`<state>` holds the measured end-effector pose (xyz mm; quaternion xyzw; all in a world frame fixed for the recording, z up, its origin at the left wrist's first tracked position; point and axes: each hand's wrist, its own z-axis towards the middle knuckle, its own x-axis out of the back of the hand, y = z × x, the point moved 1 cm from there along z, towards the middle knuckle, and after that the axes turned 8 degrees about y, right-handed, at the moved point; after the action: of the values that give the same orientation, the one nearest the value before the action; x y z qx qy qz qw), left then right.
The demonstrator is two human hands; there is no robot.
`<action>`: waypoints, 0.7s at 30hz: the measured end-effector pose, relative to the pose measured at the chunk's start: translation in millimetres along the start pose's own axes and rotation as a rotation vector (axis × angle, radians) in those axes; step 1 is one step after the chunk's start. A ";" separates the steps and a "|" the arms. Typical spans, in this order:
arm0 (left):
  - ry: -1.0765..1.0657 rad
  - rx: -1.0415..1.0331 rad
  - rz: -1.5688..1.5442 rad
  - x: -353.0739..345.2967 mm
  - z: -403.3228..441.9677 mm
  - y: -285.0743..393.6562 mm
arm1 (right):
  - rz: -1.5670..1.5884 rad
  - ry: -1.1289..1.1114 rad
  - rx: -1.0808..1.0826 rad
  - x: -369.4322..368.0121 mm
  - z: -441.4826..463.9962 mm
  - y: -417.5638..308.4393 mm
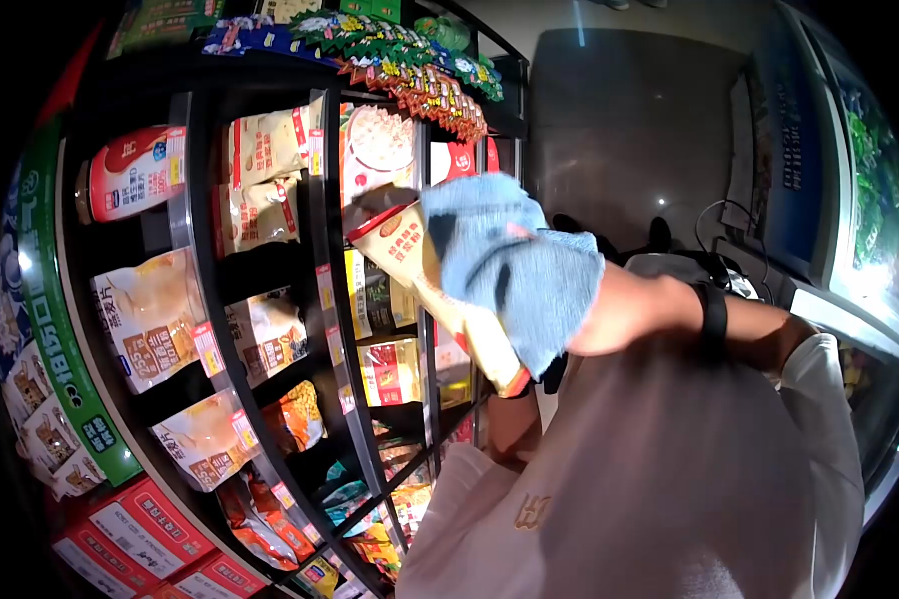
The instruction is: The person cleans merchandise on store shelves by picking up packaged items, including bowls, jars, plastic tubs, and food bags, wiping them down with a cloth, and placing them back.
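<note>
A light-blue cloth [514, 270] covers most of my right hand [609, 309], which is closed on it and presses it against a packet. That packet is a beige bag of soy milk powder [400, 245] with red ends, tilted in front of the shelves. My left forearm [514, 429] reaches up to the bag's lower end from below. The left hand is behind the bag, its fingers hidden; it appears to support the bag. A black band circles my right wrist.
Black shelving [195, 190] fills the left side. It holds more beige bags [260, 215], oatmeal bags [150, 309] and a red-and-white can [130, 175]. Hanging snack sachets [420, 80] line the top. Red boxes [140, 529] lie at lower left. A lit display cooler [869, 190] stands at right.
</note>
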<state>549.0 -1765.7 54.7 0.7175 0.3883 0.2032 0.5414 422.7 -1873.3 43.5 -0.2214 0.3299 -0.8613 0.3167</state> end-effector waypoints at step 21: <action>0.266 -0.199 0.022 215.4 227.9 150.1 | 0.144 -0.188 -0.332 8.7 -28.7 24.5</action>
<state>894.6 -1756.2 91.8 0.6312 0.4268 0.3397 0.5514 409.5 -1881.3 8.0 -0.3258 0.4515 -0.7456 0.3662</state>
